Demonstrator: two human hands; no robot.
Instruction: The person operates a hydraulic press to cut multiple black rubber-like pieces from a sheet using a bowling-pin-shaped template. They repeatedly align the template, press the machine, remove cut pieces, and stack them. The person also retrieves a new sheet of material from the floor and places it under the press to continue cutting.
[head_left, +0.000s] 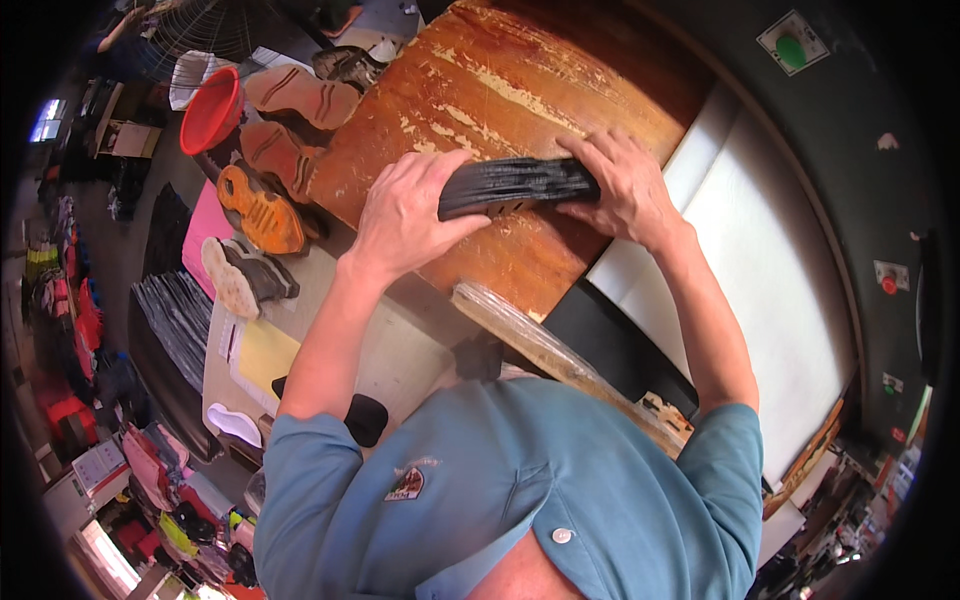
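A thick stack of thin black strips or sheets [518,184] is gripped at its two ends between my hands. My left hand [408,212] closes on the left end, the thumb lying along the near side. At the other end, my right hand [625,190] has its fingers over the far edge and its thumb at the near edge. The stack is over a worn, orange-brown wooden board [545,100] with pale scuffs; I cannot tell whether it rests on it. What the black material is does not show clearly.
Left of the board lie reddish sole-shaped pieces [300,95], an orange sole-shaped piece [262,215] and a red bowl [212,112]. A worn bar [560,345] runs along the board's near side. White panel [770,215] and dark machine wall with a green button [790,52] stand right.
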